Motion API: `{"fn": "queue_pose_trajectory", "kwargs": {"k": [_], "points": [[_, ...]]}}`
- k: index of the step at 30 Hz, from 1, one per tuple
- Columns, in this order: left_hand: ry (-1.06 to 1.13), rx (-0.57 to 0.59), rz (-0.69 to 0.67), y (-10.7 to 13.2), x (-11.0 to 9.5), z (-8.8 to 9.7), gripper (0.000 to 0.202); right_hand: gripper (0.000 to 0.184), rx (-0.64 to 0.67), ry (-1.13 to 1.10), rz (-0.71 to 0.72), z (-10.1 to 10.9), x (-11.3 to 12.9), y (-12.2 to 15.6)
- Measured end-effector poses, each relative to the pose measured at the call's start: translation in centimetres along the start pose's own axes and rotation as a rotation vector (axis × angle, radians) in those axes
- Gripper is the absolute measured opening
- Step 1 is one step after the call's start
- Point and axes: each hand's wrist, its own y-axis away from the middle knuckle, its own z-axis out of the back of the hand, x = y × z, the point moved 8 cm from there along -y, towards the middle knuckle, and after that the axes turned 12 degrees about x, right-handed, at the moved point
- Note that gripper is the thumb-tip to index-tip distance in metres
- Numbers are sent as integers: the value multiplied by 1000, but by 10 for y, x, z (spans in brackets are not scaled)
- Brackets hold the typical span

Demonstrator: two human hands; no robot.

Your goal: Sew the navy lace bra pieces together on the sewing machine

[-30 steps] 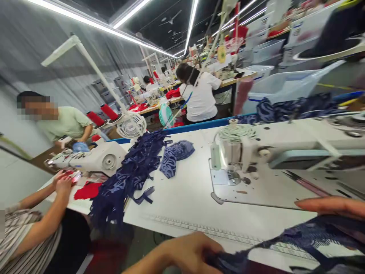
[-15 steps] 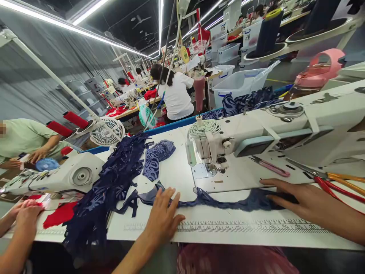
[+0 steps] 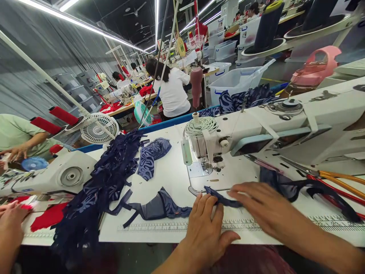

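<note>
found navy garment [image 3: 171, 207] laid lengthwise along near side of white table [image 3: 171, 182], in front of sewing machine [image 3: 251, 123], partly over printed ruler [image 3: 137, 227]. saw left hand [image 3: 205, 226] open and palm-down over middle of garment, fingers extended close together with tips on cloth, thumb spread away toward the right. logged as resting rather than clenched.

saw right hand [image 3: 264, 201] just beside, low over same stretch of cloth, fingers slightly bent, tips pointing left. could not tell how far closed or whether pinching any cloth, with thumb hidden from view.

noted sheer panel and loose straps at garment's left end, near heap of navy pieces [image 3: 114, 163]. noted separate patterned piece [image 3: 148, 163] beyond, flat on table. beyond right hand, saw more dark cloth and curving strap, close to pink snips [image 3: 264, 163] and scissors [image 3: 339, 176] with orange handles.

at far left, glimpsed co-worker's hand [image 3: 11, 224] near red cloth [image 3: 49, 216]. farther back, spotted white fan [image 3: 99, 127], clear bin [image 3: 236, 85] and person in white shirt [image 3: 174, 93], turned away.
</note>
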Motion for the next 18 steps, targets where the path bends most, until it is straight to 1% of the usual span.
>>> {"fn": "queue_pose_trajectory", "kwargs": {"k": [1,2,4,7,9,11,14,16,18], "points": [[-12,-6,-6,0,0,2,63,46,5,-44,90,-7,18,-6],[-26,-7,-13,0,1,4,62,43,-8,-67,128,-11,30,-12],[-48,9,-30,1,5,6,60,37,0,-72,159,-18,41,-21],[-45,101,-69,1,11,5,61,31,19,-74,146,-18,37,-27],[-34,158,-109,-1,10,3,63,28,14,-116,110,-17,28,-28],[-25,182,-137,-4,7,2,62,27,23,-159,73,-18,20,-30],[-28,148,-118,-9,6,3,62,27,40,-180,58,-23,14,-32],[-63,99,-73,-11,9,5,64,27,39,-168,55,-25,13,-32],[-122,65,-50,-12,11,7,60,28,35,-143,48,-25,13,-31]]}}
